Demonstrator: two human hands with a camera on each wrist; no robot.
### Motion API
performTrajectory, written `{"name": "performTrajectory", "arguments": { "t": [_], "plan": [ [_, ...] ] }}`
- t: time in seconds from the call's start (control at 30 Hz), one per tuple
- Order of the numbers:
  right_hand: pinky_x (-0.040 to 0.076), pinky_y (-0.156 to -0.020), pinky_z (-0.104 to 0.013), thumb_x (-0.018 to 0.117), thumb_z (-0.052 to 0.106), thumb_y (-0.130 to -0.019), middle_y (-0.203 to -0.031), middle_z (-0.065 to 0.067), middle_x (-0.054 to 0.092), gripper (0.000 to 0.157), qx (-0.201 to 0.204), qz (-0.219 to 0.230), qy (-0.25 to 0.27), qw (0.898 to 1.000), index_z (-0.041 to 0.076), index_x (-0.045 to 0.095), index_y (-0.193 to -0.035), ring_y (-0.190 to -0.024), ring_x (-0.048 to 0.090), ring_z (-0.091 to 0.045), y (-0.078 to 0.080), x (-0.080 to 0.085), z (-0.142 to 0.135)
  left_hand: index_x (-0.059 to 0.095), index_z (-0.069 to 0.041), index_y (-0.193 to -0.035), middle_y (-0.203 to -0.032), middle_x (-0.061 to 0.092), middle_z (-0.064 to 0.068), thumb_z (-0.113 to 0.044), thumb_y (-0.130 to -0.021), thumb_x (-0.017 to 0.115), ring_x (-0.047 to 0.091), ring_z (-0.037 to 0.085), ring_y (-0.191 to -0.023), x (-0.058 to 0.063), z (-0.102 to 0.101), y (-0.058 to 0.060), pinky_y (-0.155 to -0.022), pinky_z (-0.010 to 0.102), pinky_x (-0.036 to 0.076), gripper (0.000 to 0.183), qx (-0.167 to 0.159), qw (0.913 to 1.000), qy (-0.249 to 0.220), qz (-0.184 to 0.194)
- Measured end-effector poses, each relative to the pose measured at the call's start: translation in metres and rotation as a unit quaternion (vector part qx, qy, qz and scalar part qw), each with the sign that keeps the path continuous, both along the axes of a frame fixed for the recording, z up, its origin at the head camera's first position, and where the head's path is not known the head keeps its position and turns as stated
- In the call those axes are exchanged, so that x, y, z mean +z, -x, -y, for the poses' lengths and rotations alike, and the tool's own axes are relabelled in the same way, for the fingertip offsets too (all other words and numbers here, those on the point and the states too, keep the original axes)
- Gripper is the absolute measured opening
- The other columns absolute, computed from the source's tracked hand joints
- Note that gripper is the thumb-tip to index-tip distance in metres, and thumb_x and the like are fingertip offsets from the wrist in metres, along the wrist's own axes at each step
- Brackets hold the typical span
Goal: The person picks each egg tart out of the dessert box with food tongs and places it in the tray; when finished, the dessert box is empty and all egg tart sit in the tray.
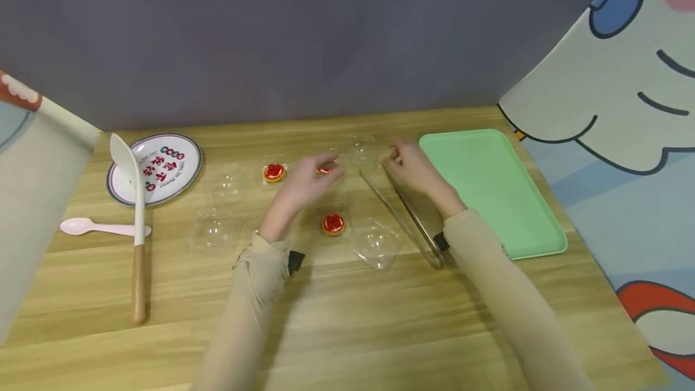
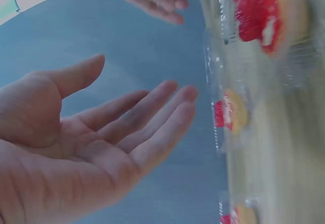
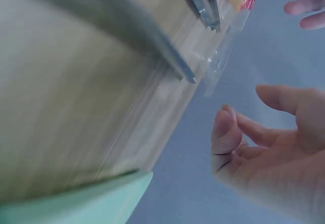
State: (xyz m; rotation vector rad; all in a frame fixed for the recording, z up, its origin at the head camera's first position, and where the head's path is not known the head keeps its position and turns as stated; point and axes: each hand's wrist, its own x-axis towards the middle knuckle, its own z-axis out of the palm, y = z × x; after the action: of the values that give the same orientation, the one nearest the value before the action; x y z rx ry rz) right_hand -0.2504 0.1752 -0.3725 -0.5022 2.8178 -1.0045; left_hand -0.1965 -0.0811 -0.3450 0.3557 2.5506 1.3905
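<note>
In the head view my left hand (image 1: 304, 181) hovers over the middle of the table, holding nothing, its fingers relaxed. Partly behind it shows a small red-topped tart (image 1: 324, 170). A second tart (image 1: 274, 172) sits to its left, and a third tart (image 1: 333, 224) lies nearer me. My right hand (image 1: 417, 169) is raised above the tip end of metal tongs (image 1: 412, 214), apart from them. The right wrist view shows that hand's fingers (image 3: 227, 132) loosely bent around nothing. Between the hands, at the back, stands a clear plastic container (image 1: 362, 148).
More clear domed containers (image 1: 376, 243) stand among the tarts and to the left. A green tray (image 1: 491, 192) lies at the right. On the left are a patterned plate (image 1: 181, 165), a long white ladle (image 1: 139, 216) with a wooden handle, and a pink spoon (image 1: 81, 225).
</note>
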Motion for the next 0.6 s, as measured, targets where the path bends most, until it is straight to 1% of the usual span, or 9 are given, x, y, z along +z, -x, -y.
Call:
{"name": "performTrajectory", "arguments": {
  "t": [0.1, 0.17, 0.23, 0.3, 0.33, 0.4, 0.47, 0.53, 0.6],
  "plan": [
    [0.057, -0.092, -0.056, 0.059, 0.008, -0.107, -0.124, -0.034, 0.062, 0.049, 0.009, -0.003, -0.017, 1.0, -0.02, 0.048, -0.146, -0.105, 0.064, -0.044, -0.016, -0.003, -0.007, 0.045, 0.008, -0.156, -0.145, 0.06, 0.027, -0.015, -0.108, 0.064, 0.062, 0.042, -0.132, -0.002, 0.012, -0.01, -0.111, 0.047, 0.055, 0.056, 0.02, 0.9984, -0.049, 0.023],
    [0.056, -0.093, -0.058, 0.06, 0.01, -0.108, -0.124, -0.034, 0.062, 0.05, 0.015, -0.003, -0.029, 0.999, -0.02, 0.047, -0.146, -0.106, 0.064, -0.046, -0.029, -0.005, -0.014, 0.042, 0.01, -0.157, -0.149, 0.057, 0.029, -0.01, -0.107, 0.066, 0.058, 0.044, -0.136, -0.006, 0.018, -0.019, -0.113, 0.048, 0.052, 0.059, 0.035, 0.9958, -0.077, 0.035],
    [0.055, -0.095, -0.06, 0.061, 0.013, -0.109, -0.126, -0.035, 0.06, 0.052, 0.02, 0.005, -0.042, 0.999, -0.02, 0.046, -0.147, -0.11, 0.062, -0.048, -0.043, -0.008, -0.02, 0.039, 0.011, -0.158, -0.153, 0.053, 0.03, -0.007, -0.105, 0.068, 0.055, 0.045, -0.139, -0.012, 0.022, -0.028, -0.116, 0.048, 0.05, 0.063, 0.047, 0.9933, -0.096, 0.044],
    [0.054, -0.095, -0.062, 0.062, 0.016, -0.11, -0.127, -0.036, 0.059, 0.055, 0.025, 0.015, -0.058, 0.998, -0.021, 0.045, -0.147, -0.112, 0.06, -0.05, -0.057, -0.01, -0.025, 0.036, 0.011, -0.159, -0.157, 0.049, 0.03, -0.006, -0.103, 0.07, 0.051, 0.045, -0.143, -0.018, 0.025, -0.037, -0.118, 0.049, 0.047, 0.068, 0.052, 0.992, -0.102, 0.052],
    [0.053, -0.096, -0.064, 0.061, 0.017, -0.11, -0.127, -0.037, 0.058, 0.055, 0.03, 0.02, -0.066, 0.997, -0.021, 0.045, -0.146, -0.115, 0.058, -0.052, -0.064, -0.011, -0.028, 0.035, 0.011, -0.16, -0.158, 0.047, 0.03, -0.007, -0.103, 0.071, 0.049, 0.045, -0.145, -0.022, 0.026, -0.041, -0.119, 0.049, 0.046, 0.07, 0.05, 0.9918, -0.103, 0.058],
    [0.053, -0.095, -0.065, 0.061, 0.019, -0.11, -0.128, -0.039, 0.056, 0.055, 0.041, 0.032, -0.074, 0.996, -0.021, 0.046, -0.144, -0.116, 0.057, -0.054, -0.078, -0.013, -0.031, 0.032, 0.01, -0.161, -0.161, 0.044, 0.029, -0.007, -0.101, 0.073, 0.046, 0.044, -0.148, -0.027, 0.029, -0.049, -0.121, 0.049, 0.042, 0.074, 0.046, 0.9908, -0.103, 0.076],
    [0.054, -0.093, -0.066, 0.063, 0.02, -0.109, -0.129, -0.04, 0.054, 0.055, 0.051, 0.034, -0.083, 0.995, -0.022, 0.048, -0.141, -0.116, 0.057, -0.055, -0.089, -0.015, -0.036, 0.031, 0.012, -0.161, -0.163, 0.041, 0.03, -0.006, -0.101, 0.073, 0.042, 0.044, -0.15, -0.033, 0.028, -0.052, -0.123, 0.049, 0.039, 0.076, 0.032, 0.9904, -0.102, 0.088],
    [0.054, -0.092, -0.066, 0.067, 0.02, -0.107, -0.129, -0.042, 0.053, 0.055, 0.06, 0.031, -0.088, 0.994, -0.022, 0.05, -0.139, -0.115, 0.057, -0.056, -0.099, -0.017, -0.038, 0.03, 0.012, -0.161, -0.164, 0.039, 0.03, -0.003, -0.099, 0.073, 0.04, 0.044, -0.151, -0.036, 0.029, -0.054, -0.125, 0.049, 0.036, 0.077, 0.027, 0.9893, -0.105, 0.098],
    [0.055, -0.091, -0.067, 0.072, 0.024, -0.105, -0.132, -0.044, 0.051, 0.062, 0.061, 0.023, -0.104, 0.992, -0.022, 0.049, -0.139, -0.117, 0.056, -0.058, -0.106, -0.02, -0.037, 0.031, 0.013, -0.16, -0.164, 0.038, 0.03, 0.001, -0.098, 0.074, 0.04, 0.044, -0.152, -0.038, 0.03, -0.055, -0.125, 0.05, 0.036, 0.077, 0.027, 0.9895, -0.103, 0.098]
  ]
}}
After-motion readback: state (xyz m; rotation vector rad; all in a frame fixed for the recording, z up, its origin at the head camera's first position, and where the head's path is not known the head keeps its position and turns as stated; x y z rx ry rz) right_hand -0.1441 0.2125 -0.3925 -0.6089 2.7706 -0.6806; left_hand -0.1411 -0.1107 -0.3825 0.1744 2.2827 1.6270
